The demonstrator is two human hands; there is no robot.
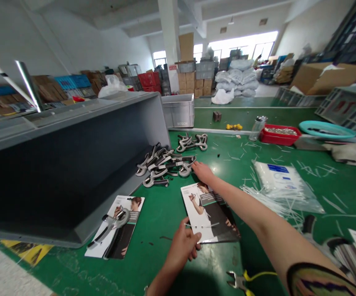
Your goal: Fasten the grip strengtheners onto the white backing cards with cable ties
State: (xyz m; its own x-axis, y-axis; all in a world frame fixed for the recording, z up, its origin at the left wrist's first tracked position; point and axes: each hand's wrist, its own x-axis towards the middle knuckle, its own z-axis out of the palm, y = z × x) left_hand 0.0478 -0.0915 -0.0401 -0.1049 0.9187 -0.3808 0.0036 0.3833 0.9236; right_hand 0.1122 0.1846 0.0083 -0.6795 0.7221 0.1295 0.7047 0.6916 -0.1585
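My left hand (182, 243) pinches the lower left edge of a printed card (208, 216), with its thumb on top. Thin white strips, like cable ties, stick out across the card's front. My right hand (203, 172) reaches past the card to the pile, its fingertips closed at the end of a grey and black hand grip exerciser (185, 169). Several more exercisers (156, 164) lie tangled there, some against the grey crate. To the left, another exerciser (112, 224) rests on a second printed card (128, 236).
A large grey crate (153, 111) lies on its side at left. Loose white cable ties (270, 203) and a bag of them (281, 179) are at right. Yellow-handled cutters (238, 280) lie at the front edge. A red tray (279, 137) and a glass jar (257, 129) stand behind.
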